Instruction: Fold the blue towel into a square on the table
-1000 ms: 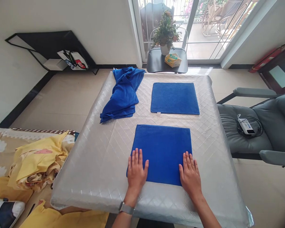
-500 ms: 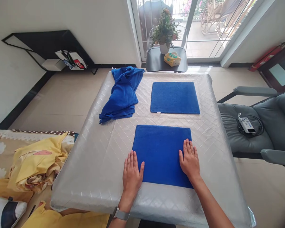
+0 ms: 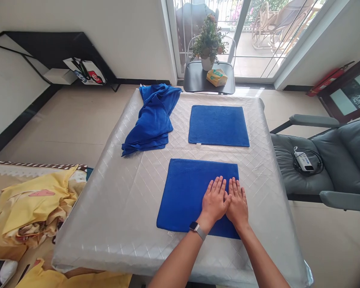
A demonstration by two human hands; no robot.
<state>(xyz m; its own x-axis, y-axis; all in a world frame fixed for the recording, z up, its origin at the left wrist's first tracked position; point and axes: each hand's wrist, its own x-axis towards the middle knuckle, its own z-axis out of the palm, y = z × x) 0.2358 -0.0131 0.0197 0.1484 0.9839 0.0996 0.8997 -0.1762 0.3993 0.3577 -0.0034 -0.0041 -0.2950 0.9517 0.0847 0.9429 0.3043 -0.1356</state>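
A blue towel (image 3: 186, 192) lies spread flat on the silvery quilted tablecloth (image 3: 120, 208), a small white label showing at its near edge. Flat on its right half rests my left hand (image 3: 214, 200), fingers stretched out and a watch on the wrist. Right beside it, my right hand (image 3: 237, 202) lies palm down along the towel's right edge, also with straight fingers; the two hands touch at the thumbs. Beyond them a second blue towel (image 3: 219, 126) is laid flat. Several more blue towels (image 3: 154, 116) form a loose, rumpled pile at the far left of the table.
Behind the table, a dark chair (image 3: 193, 82) holds a potted plant (image 3: 208, 44) and a yellow tissue pack (image 3: 217, 77). To the right stands a grey armchair (image 3: 291, 154) with a cabled white device (image 3: 304, 161). Yellow bedding (image 3: 39, 204) lies at left.
My left hand has slid rightward across the towel, from its left edge to beside my right hand. My right hand stays near the right edge. The view has shifted slightly.
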